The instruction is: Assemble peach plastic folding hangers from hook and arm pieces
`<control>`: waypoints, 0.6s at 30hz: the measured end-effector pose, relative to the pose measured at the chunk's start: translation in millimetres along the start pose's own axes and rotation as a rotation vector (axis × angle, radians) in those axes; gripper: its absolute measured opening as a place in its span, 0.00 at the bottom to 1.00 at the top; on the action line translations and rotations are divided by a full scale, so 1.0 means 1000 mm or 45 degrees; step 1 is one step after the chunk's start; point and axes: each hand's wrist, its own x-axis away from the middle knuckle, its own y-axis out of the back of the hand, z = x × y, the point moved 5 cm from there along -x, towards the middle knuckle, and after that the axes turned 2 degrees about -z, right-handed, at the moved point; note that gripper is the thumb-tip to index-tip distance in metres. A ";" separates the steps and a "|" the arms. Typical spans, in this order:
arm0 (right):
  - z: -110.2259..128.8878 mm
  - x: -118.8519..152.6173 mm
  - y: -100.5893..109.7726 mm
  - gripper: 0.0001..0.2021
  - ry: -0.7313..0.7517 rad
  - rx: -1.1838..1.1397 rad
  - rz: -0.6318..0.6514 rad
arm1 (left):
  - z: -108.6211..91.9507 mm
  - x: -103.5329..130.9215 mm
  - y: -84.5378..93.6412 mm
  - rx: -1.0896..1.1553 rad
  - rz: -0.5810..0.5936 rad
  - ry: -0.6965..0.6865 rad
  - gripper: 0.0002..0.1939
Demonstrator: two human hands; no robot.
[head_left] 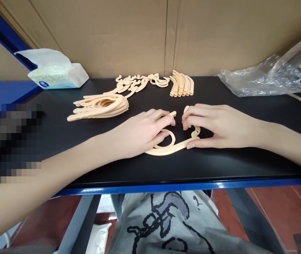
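On the black tabletop [219, 165], uneven pressure could slip the cream looped piece [163, 151] that the left hand [150, 128] pinches, while the right hand's [214, 121] hold is unclear.

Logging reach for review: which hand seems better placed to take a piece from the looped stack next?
Probably the left hand: the looped stack lies on its side, with the right hand farther off. Both hands touch beige pieces, so the left might need freeing first.
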 end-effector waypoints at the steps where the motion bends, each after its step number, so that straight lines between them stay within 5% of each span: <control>1: 0.000 0.000 0.000 0.23 0.000 0.000 0.001 | 0.000 0.000 0.000 0.000 -0.001 0.000 0.16; 18: 0.000 -0.001 0.000 0.24 -0.002 0.011 0.017 | 0.001 0.001 -0.001 -0.021 -0.004 -0.021 0.16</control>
